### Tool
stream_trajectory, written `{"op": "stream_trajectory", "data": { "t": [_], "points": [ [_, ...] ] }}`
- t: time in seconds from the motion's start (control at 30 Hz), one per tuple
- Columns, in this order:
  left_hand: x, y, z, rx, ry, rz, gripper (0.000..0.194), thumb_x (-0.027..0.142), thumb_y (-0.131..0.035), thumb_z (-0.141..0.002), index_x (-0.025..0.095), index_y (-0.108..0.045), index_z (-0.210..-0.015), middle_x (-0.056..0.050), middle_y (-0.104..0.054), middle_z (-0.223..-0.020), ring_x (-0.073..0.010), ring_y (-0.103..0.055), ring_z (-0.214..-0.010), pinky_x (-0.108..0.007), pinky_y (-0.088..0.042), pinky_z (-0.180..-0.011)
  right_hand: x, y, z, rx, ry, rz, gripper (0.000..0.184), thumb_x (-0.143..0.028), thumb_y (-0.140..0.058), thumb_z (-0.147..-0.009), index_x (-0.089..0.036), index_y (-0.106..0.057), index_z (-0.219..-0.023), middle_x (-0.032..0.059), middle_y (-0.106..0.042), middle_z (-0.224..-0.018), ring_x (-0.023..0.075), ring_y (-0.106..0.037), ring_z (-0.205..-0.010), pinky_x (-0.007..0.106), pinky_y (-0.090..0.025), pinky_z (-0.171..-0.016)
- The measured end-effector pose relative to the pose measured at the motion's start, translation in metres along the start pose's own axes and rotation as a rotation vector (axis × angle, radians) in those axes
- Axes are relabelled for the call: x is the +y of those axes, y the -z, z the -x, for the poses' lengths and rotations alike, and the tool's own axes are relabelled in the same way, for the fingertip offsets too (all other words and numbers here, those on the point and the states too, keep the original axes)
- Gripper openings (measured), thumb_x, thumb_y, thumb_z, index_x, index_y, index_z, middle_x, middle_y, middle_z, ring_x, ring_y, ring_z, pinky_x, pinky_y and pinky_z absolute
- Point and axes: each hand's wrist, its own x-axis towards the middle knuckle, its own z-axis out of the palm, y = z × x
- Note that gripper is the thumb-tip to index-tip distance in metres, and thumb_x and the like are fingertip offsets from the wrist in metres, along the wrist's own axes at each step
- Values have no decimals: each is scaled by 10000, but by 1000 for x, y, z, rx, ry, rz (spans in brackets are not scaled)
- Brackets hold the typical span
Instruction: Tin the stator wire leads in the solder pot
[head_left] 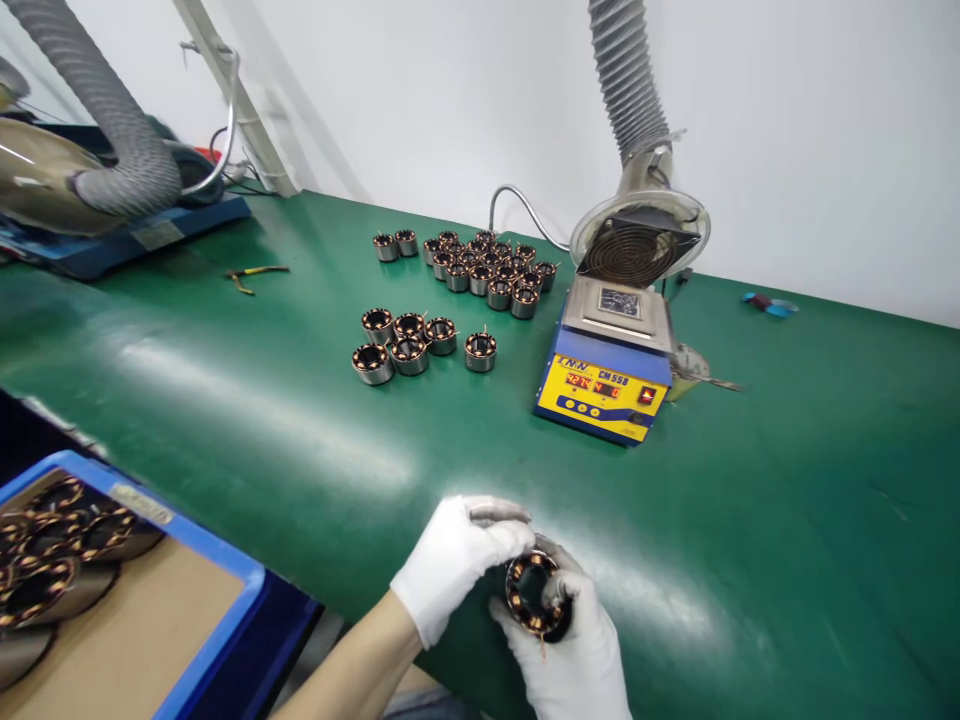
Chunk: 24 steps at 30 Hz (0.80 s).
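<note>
Near side of green bench (pixel 247 440): left hand (pixel 454 555) has fingers bunched together, contact unclear; right hand (pixel 581 645) pinches the wound stator (pixel 521 611) by its wall, inside and out. Weak pinch could drop it; finger snag could bend the copper lead (pixel 543 646).

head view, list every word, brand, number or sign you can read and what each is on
"CM 55" plus an unclear last character: yellow panel
"427" plus an unclear last digit: left red display
Right red display: too blurred
Brand logo and button markings: unreadable
Tray label, pale label at far left: unreadable
</note>
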Motion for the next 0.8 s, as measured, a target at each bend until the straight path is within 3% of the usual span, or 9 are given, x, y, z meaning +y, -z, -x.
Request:
{"op": "stream_trajectory", "data": {
  "t": [0.17,0.27,0.33,0.47,0.53,0.63,0.7,0.8],
  "points": [
    [-5,-9,-1,107,-45,15,105,260,-617,-507,169,-630,-556,-35,-660,-578,-225,-625,-625,-303,-493,-608,-6,2,-1,-9,-72,-48,287,-455,-663,-752,-265,-453,-798,95,-683,-1096,246,-673,-917,350,-525,-712],
    [-6,-10,0,137,-93,-5,305,220,-679,-472,160,-693,-770,-60,-729,-803,-264,-665,-801,-311,-526,-705,-8,-1,2,11,-119,-67,304,-502,-645,-756,-265,-459,-799,104,-682,-1093,262,-660,-944,374,-515,-746],
    [-6,-13,0,98,-96,-19,393,226,-703,-481,154,-701,-867,-65,-731,-887,-266,-665,-853,-306,-527,-737,-7,-2,4,12,-121,-71,320,-519,-643,-754,-265,-453,-791,104,-684,-1079,266,-655,-958,375,-513,-752],
    [-3,-14,-5,22,-42,5,159,270,-652,-555,148,-700,-646,-46,-691,-648,-234,-641,-674,-294,-499,-626,-1,-2,3,14,-77,-45,303,-490,-652,-752,-265,-452,-785,94,-682,-1086,259,-659,-947,365,-521,-737],
    [1,-8,-8,84,-25,124,197,274,-709,-528,145,-709,-677,-27,-682,-639,-206,-620,-662,-272,-486,-632,3,-2,3,10,-42,-39,283,-465,-663,-749,-265,-485,-841,94,-685,-1098,258,-664,-952,369,-528,-743],
    [5,8,-9,238,-132,227,269,339,-757,-559,160,-728,-757,-26,-705,-740,-198,-629,-759,-255,-482,-734,4,-4,5,21,-49,-80,325,-430,-688,-731,-258,-496,-928,104,-685,-1119,268,-662,-990,407,-528,-803],
    [3,19,-4,302,-156,104,285,382,-744,-604,172,-736,-795,-50,-724,-831,-236,-641,-852,-278,-488,-777,0,-6,9,68,-116,-84,446,-435,-726,-679,-247,-496,-1011,115,-694,-1101,303,-638,-1047,472,-500,-877],
    [-14,30,10,277,-164,-226,204,375,-688,-677,214,-741,-791,-65,-731,-888,-288,-648,-886,-329,-500,-763,-5,-5,9,89,-331,-112,583,-394,-795,-554,-239,-524,-1047,109,-724,-1012,344,-644,-1027,494,-510,-873]
  ]
}}
